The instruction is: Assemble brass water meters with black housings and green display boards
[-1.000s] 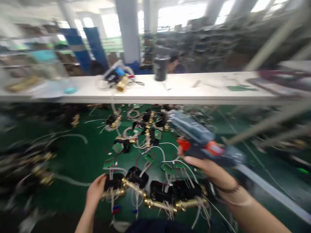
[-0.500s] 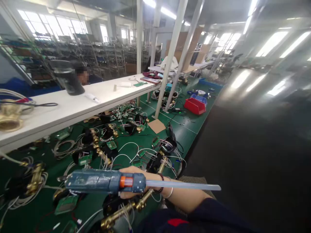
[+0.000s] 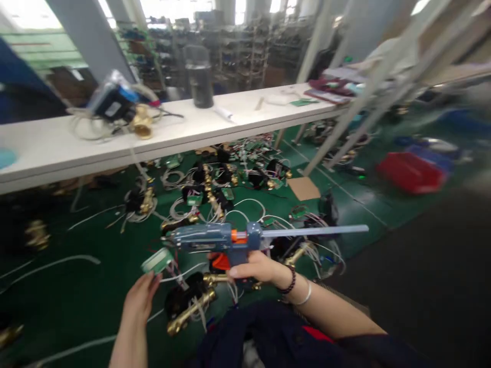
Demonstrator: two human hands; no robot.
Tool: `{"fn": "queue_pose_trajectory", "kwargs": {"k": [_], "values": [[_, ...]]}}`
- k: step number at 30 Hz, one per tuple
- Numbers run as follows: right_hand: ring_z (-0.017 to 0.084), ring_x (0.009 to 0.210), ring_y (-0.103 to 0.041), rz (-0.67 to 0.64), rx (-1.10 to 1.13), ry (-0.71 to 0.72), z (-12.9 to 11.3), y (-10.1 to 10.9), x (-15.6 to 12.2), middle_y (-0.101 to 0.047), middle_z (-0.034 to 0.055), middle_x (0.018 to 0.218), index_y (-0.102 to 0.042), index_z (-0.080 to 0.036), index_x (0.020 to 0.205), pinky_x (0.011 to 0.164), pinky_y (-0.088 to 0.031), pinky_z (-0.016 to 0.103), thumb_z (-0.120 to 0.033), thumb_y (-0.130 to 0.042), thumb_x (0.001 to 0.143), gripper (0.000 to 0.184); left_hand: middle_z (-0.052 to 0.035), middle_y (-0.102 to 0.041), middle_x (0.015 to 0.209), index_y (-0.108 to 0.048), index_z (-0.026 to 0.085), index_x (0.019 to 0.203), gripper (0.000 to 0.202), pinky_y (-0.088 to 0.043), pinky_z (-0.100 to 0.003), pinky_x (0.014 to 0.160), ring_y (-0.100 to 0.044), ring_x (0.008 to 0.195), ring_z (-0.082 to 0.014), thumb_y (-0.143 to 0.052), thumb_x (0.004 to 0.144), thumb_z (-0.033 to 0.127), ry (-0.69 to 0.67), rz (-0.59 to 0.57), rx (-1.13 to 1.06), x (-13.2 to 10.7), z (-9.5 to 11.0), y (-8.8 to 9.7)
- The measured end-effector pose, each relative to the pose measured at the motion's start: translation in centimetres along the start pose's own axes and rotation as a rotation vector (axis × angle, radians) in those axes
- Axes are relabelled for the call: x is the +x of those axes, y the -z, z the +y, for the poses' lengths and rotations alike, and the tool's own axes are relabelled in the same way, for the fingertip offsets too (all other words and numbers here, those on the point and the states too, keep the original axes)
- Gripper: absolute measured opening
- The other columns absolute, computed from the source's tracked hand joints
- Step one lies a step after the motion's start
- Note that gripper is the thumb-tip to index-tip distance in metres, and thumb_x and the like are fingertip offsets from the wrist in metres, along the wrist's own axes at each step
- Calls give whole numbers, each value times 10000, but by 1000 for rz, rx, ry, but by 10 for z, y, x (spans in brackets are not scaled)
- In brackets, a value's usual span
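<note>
My right hand [image 3: 251, 268] is wrapped round the handle of a blue glue gun [image 3: 207, 237] with an orange trigger. A long pale glue stick [image 3: 318, 231] sticks out of its back end, and the nozzle points left. In my left hand [image 3: 140, 296] a small green circuit board [image 3: 157, 260] is pinched by its lower edge, just below the nozzle. Thin wires run from the board toward a black housing with brass pipe fittings [image 3: 192, 312] on the green bench. The nozzle's tip and the board lie close; I cannot tell if they touch.
A white shelf [image 3: 245, 115] runs across the green bench [image 3: 115, 245], carrying a dark cup [image 3: 201, 82] and a brass-fitted valve unit [image 3: 123, 110]. Several wired brass assemblies lie beneath. Metal posts, a cardboard piece [image 3: 304, 189] and a red bin [image 3: 412, 171] are on the right.
The view has swung left. My left hand has come into view holding the circuit board. The glue gun has turned so its handle and trigger show, still in my right hand.
</note>
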State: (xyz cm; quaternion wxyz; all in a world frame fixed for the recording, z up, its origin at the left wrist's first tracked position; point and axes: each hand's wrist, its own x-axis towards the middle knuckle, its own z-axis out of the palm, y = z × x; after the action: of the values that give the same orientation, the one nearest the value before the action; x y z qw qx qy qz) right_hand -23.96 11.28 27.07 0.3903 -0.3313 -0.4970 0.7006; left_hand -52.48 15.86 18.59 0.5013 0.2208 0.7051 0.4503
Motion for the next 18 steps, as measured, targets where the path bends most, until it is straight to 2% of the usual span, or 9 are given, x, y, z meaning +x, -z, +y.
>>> {"fn": "queue_pose_trajectory", "kwargs": {"k": [2, 3, 5, 7, 8, 10, 12, 14, 18], "values": [[105, 547, -486, -15, 78, -110, 30, 0, -7, -575, -23, 642, -647, -144, 1027, 536, -431, 231, -557, -712, 663, 554, 1, -614, 599, -566, 131, 646, 145, -553, -246, 639, -619, 537, -105, -623, 759, 61, 56, 46, -60, -8, -12, 5], [113, 554, -504, 9, 116, -187, 43, 1, -10, -586, -18, 643, -663, -146, 993, 541, -441, 236, -546, -744, 625, 550, -5, -622, 617, -581, 122, 657, 124, -555, -261, 647, -632, 566, -119, -658, 742, 72, 78, 53, -85, -11, -19, 7], [135, 576, -544, 33, 150, -323, 65, 3, -17, -605, 1, 640, -687, -148, 806, 583, -476, 261, -535, -771, 593, 450, -1, -618, 610, -595, 111, 664, 117, -548, -266, 633, -633, 580, -125, -690, 732, 103, 111, 71, -128, -17, -31, 9], [170, 651, -600, 16, 146, -402, 80, 3, -21, -641, 30, 687, -673, -154, 688, 696, -511, 310, -540, -745, 639, 396, 7, -624, 619, -608, 110, 683, 111, -538, -266, 624, -626, 590, -120, -704, 733, 140, 127, 78, -160, -24, -41, 11], [194, 726, -627, 1, 130, -421, 84, 3, -23, -665, 47, 743, -680, -158, 703, 772, -510, 341, -541, -728, 667, 387, 9, -631, 627, -616, 111, 693, 114, -532, -266, 624, -623, 593, -118, -712, 729, 162, 129, 77, -171, -28, -44, 11], [249, 929, -635, -2, 67, -444, 92, 0, -24, -696, 78, 917, -702, -172, 856, 925, -462, 408, -540, -726, 682, 408, 9, -642, 636, -630, 115, 696, 148, -519, -267, 628, -613, 593, -115, -741, 703, 213, 123, 70, -183, -33, -49, 10], [284, 1050, -602, 11, -31, -446, 99, -1, -23, -688, 105, 1035, -687, -178, 973, 994, -415, 455, -558, -738, 666, 491, 6, -644, 626, -641, 117, 684, 200, -499, -264, 624, -596, 577, -112, -772, 658, 266, 103, 70, -185, -37, -53, 9], [289, 1043, -606, 24, -121, -428, 104, 0, -21, -684, 116, 1052, -672, -179, 989, 982, -432, 461, -589, -714, 677, 517, 2, -642, 611, -653, 116, 674, 254, -475, -260, 619, -580, 567, -111, -797, 601, 313, 75, 80, -179, -39, -55, 7], [258, 946, -628, 15, -226, -380, 108, 4, -20, -689, 94, 983, -657, -193, 951, 895, -499, 409, -592, -654, 740, 452, -13, -641, 593, -682, 107, 654, 337, -441, -260, 627, -572, 581, -129, -812, 509, 382, 24, 96, -153, -40, -55, 2]]}}
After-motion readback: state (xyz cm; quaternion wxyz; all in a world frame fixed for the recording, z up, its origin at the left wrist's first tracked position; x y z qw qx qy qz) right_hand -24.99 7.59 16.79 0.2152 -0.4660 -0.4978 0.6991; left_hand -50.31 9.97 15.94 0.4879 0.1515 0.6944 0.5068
